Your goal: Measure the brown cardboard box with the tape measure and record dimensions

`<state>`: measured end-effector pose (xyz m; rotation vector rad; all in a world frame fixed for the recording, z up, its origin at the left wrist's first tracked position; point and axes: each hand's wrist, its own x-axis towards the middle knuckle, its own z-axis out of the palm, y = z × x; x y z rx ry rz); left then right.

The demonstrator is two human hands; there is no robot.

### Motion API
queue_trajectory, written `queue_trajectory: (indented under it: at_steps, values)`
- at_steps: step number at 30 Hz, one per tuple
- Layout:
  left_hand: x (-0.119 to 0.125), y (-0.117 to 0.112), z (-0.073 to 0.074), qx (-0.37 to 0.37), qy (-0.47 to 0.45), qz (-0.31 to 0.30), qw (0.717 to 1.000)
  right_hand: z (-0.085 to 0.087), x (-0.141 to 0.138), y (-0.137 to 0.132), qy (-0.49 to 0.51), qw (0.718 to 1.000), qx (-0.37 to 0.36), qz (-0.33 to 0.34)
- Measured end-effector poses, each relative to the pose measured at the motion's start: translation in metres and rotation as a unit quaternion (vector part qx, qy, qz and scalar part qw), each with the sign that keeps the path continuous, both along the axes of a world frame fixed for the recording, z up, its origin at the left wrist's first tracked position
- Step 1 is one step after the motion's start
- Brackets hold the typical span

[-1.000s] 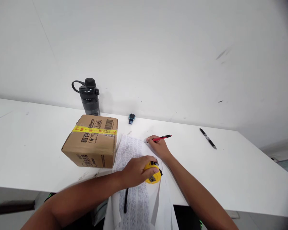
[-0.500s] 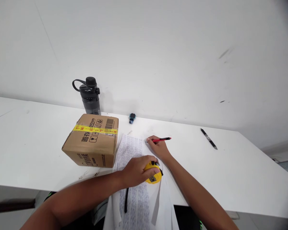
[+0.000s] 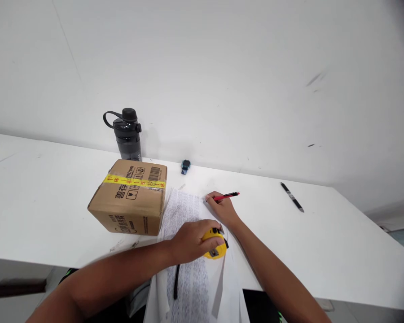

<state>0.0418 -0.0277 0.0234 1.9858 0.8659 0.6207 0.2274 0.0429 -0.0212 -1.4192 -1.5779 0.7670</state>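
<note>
My left hand (image 3: pixel 195 241) is closed round a yellow tape measure (image 3: pixel 216 252), thumb and fingers on its case, above the papers. Just beyond it, my right hand (image 3: pixel 221 208) pinches a red and black pen (image 3: pixel 227 196). The pen's tip points left, close to the upper right part of a sheet covered in dense writing (image 3: pixel 185 206). My right wrist rests at the sheet's right side. A black strap (image 3: pixel 176 282) lies across the papers below my left forearm.
A taped cardboard box (image 3: pixel 131 197) stands left of the papers, with a dark water bottle (image 3: pixel 128 137) behind it. A small blue watch (image 3: pixel 185 166) lies near the wall. Another black pen (image 3: pixel 292 196) lies on the white table (image 3: pixel 323 251) at right.
The view has shifted very slightly. Both hands keep their holds and nearly the same places; the red pen's tilt hardly differs.
</note>
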Motion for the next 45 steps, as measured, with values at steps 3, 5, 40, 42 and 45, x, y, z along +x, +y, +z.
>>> queue_trajectory:
  at_steps: [3,5,40,42,45]
  values:
    - [0.0,0.0,0.0,0.002,0.0,-0.001,1.0,-0.002,0.0,0.0,-0.007,1.0,0.007,-0.005]
    - [0.0,0.0,0.0,0.002,-0.001,-0.001,1.0,-0.002,0.0,0.0,-0.011,1.0,0.013,-0.01]
    - [0.0,0.002,-0.014,0.108,-0.02,-0.053,0.993,-0.001,0.002,-0.003,-0.149,0.972,0.158,-0.094]
    - [-0.001,0.001,-0.014,0.117,-0.029,-0.057,0.991,-0.003,0.006,-0.002,-0.159,0.967,0.151,-0.132]
    - [-0.001,0.001,-0.013,0.116,-0.024,-0.058,0.991,-0.006,0.011,-0.001,-0.193,0.954,0.145,-0.175]
